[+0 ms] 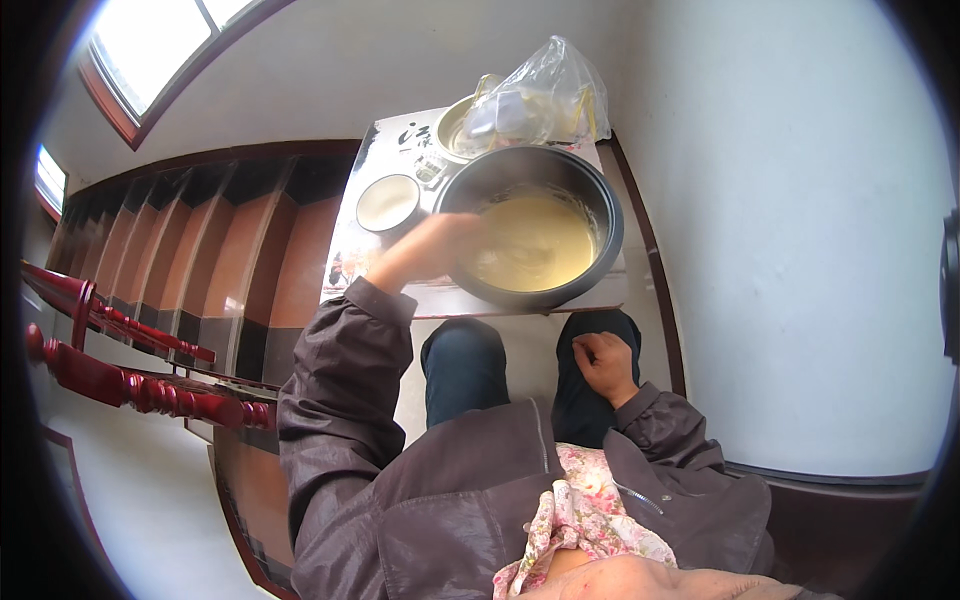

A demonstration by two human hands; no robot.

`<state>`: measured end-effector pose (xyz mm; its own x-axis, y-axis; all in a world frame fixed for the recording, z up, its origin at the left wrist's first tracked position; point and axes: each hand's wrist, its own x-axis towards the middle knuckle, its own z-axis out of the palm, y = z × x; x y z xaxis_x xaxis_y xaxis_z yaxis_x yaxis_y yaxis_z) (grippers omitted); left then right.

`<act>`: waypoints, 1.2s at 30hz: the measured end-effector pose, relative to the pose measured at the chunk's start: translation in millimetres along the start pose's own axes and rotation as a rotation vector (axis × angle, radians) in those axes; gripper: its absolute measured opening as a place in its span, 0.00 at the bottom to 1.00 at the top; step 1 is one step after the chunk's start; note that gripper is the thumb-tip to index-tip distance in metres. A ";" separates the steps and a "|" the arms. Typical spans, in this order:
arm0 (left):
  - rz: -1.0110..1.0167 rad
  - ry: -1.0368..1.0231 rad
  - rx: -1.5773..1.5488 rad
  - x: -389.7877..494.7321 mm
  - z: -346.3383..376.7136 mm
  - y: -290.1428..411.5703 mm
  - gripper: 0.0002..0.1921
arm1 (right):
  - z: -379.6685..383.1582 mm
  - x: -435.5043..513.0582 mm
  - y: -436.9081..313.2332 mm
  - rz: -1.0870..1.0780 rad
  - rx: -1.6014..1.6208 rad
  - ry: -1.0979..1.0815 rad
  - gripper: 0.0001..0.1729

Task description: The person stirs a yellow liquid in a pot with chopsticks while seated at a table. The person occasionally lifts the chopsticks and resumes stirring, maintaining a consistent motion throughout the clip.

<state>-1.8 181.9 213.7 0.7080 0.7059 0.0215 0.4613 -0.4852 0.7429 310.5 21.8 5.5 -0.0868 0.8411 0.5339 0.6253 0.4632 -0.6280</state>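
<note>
A large dark round pot (611, 251), like a rice cooker's inner pot, stands at the table's near edge. Pale yellow batter (536, 244) fills its lower part, with ripples on top and smears up the wall. My left hand (442, 244) reaches over the pot's left rim and is blurred by motion. Whether its fingers hold a utensil cannot be made out. On my right knee rests my right hand (606, 366), its fingers curled in and nothing visible in them. A cup or small bowl (388, 202) with pale contents sits left of the pot, close to my left forearm.
Behind the pot, a cream-rimmed bowl (448, 135) is partly covered by a clear plastic bag (559, 79) with items inside. Everything stands on a low printed table (352, 247). Tiled stairs (247, 262) and a red wooden railing (172, 394) lie left; a pale wall (795, 247) rises right.
</note>
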 end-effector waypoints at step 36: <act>-0.178 -0.094 -0.038 29.7 27.6 13.4 0.10 | -2.9 -1.7 -2.4 -0.014 0.000 -0.017 0.04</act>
<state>40.1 182.1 205.9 0.6645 0.7268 -0.1739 0.5643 -0.3355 0.7543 311.3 18.5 7.6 -0.1083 0.8390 0.5332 0.6242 0.4749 -0.6204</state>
